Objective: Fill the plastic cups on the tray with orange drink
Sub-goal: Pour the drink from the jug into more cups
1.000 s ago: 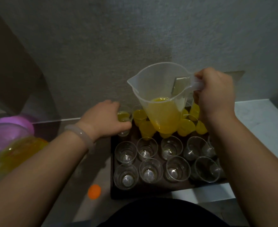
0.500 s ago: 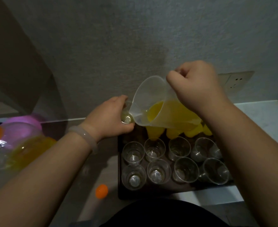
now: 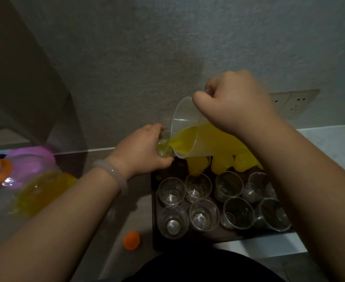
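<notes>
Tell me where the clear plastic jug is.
Head view, right of centre: the clear plastic jug is tilted in the right hand, its spout over the small clear cup the left hand holds.

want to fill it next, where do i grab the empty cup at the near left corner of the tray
Its clear side wall, just below the rim, coming from the left. The near-left cup stands upright at the tray corner; its right neighbour and rear neighbour crowd those sides; the left is open.
</notes>
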